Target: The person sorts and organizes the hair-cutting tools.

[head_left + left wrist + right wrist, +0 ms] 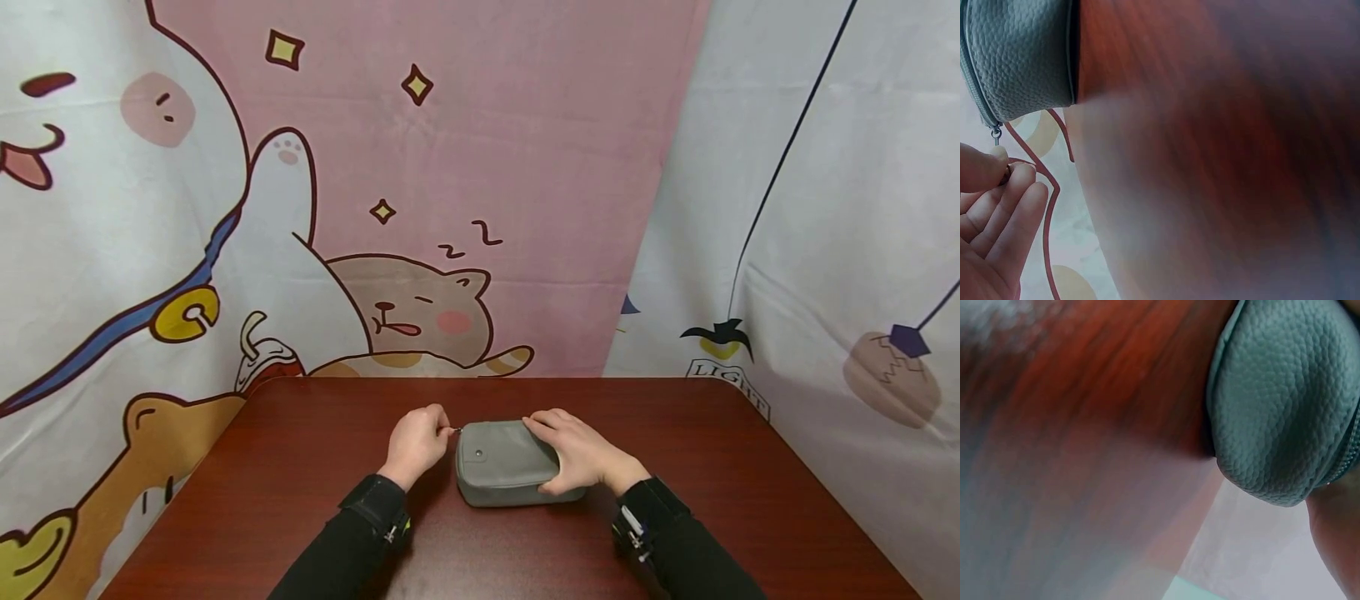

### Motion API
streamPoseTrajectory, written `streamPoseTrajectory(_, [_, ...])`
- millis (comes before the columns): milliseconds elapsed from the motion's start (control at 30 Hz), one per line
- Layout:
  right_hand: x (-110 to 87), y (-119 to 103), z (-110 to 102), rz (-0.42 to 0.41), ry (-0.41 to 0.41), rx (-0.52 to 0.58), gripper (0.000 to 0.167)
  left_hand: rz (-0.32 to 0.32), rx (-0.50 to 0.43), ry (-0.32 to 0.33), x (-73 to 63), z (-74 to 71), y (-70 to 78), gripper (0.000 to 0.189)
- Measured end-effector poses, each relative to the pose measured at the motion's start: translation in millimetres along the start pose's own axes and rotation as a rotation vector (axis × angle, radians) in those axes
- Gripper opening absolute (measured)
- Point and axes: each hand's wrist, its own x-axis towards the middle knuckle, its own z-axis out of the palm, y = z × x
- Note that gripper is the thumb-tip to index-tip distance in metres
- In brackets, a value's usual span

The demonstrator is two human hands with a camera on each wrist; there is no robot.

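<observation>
A grey-green zippered pouch (pixel 498 467) of pebbled leather lies on the table, a small round stud on its top near the left end. At its far left corner my left hand (pixel 417 443) pinches the zipper pull (pixel 996 134) between thumb and curled fingers, just off the pouch's end. My right hand (pixel 579 452) grips the right end, fingers over the top and thumb at the near side. In the right wrist view the pouch's rounded end (pixel 1279 406) and part of its zipper (pixel 1346 450) show, with a finger (pixel 1332 528) beside it.
The dark reddish-brown wooden table (pixel 300 483) spreads around the pouch. Behind its far edge hangs a cartoon-printed cloth (pixel 555 208), pink and white. Black sleeves (pixel 352 533) cover both forearms, with dark bands at the wrists.
</observation>
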Motion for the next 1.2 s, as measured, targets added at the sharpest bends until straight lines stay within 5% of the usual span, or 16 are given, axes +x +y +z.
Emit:
streamPoseTrajectory(567, [1.5,0,1,-0.004,-0.007,-0.012,0.103,-0.043,-0.062,-0.027,16.6,9.2,1.1,0.013])
streamPoseTrajectory(1200, [0.1,0,2,0.001,-0.005,-0.035,0.102,0.032,-0.051,-0.055,33.1,16.8,11.3,0.013])
